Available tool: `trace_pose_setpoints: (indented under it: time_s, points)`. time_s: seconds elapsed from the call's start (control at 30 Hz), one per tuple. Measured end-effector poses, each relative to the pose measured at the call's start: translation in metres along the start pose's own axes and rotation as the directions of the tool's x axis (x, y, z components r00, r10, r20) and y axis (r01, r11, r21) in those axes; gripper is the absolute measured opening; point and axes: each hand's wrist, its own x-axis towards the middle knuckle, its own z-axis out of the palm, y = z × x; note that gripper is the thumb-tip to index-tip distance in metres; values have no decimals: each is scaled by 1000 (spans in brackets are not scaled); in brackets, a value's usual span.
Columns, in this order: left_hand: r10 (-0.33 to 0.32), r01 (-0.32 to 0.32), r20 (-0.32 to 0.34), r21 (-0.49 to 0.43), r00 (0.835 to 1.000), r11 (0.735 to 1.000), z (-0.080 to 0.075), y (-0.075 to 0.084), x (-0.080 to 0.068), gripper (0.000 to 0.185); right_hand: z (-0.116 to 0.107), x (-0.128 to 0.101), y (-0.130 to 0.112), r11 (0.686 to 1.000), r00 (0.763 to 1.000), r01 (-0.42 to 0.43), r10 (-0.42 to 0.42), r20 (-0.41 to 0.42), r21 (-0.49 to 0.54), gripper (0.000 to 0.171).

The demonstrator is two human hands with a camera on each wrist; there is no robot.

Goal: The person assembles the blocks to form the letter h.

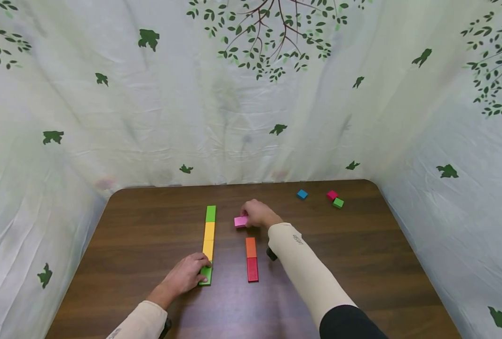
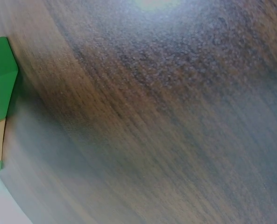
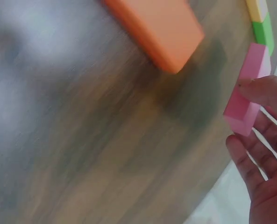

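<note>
The right hand (image 1: 261,214) pinches a pink block (image 1: 240,221) between the thumb and the fingers; in the right wrist view the thumb lies upon one face of it, and another finger stands apart from the block. The pink block is over the far part of the brown tabletop (image 1: 149,221), beyond the orange block (image 1: 251,247) and to the right of the long row. If it touches the wood, I cannot tell.

The left hand (image 1: 185,273) touches the near green block (image 1: 207,277), its thumb and forefinger a little spread along the left edge. Whether these fingers also pinch the block, I cannot tell.

This block closes the near end of the row — then come two yellow blocks (image 1: 209,230) and the far green block (image 1: 210,213), all joined end to end. The orange block touches a red block (image 1: 252,270) in a second, shorter row. At the far right there lie a blue block (image 1: 302,194) and, just beside each other, a crimson block (image 1: 332,194) and a small green block (image 1: 338,203).
</note>
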Motion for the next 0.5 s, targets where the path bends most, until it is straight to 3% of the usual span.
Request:
trace_pose_setpoints:
  time_s: [0.1,0.5]
  points:
    - [3,-3,-1,-6,1000,1000,0,-1,0,26,-2,3,-11,999,1000,0,0,6,-38,12]
    - [-32,32,36,-14,999,999,-2,0,-1,25,11,15,-35,998,998,-51,52,41,-21,15]
